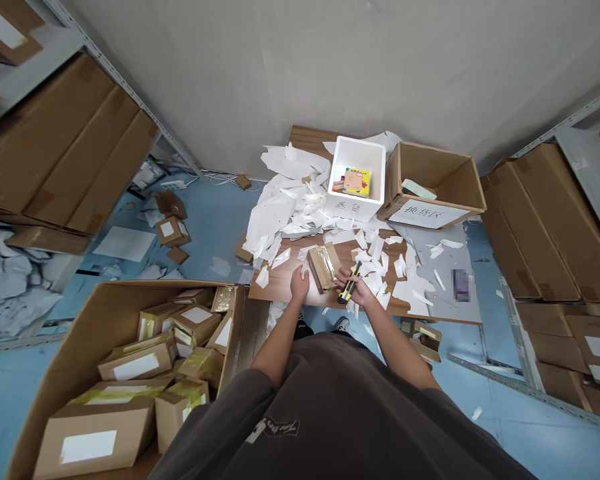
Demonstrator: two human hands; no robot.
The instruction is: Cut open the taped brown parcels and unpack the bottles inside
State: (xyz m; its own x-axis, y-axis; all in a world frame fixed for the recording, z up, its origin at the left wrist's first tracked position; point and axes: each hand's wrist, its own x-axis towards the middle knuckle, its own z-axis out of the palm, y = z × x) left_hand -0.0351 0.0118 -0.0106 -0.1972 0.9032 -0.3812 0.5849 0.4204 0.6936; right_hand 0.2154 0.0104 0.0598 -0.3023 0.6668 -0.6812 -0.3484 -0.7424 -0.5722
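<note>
A small cardboard box (325, 268) wrapped with clear shiny tape lies on the wooden table (290, 280), close to its front edge. My left hand (300, 283) is just left of the box, fingers loosely extended and holding nothing. On the other side, my right hand (356, 288) grips a yellow and black utility knife (350, 283), its fingers near the box's right side. Whether the knife's blade is out, I cannot tell. Torn white paper scraps (375, 263) surround the box.
Behind stand a white foam bin (353, 208) holding small boxes and an open carton (433, 212) with a paper label. At lower left, a large carton (105, 287) holds several taped parcels. Shelves with big cartons (540, 227) flank both sides; a paper heap (285, 193) covers the table's left.
</note>
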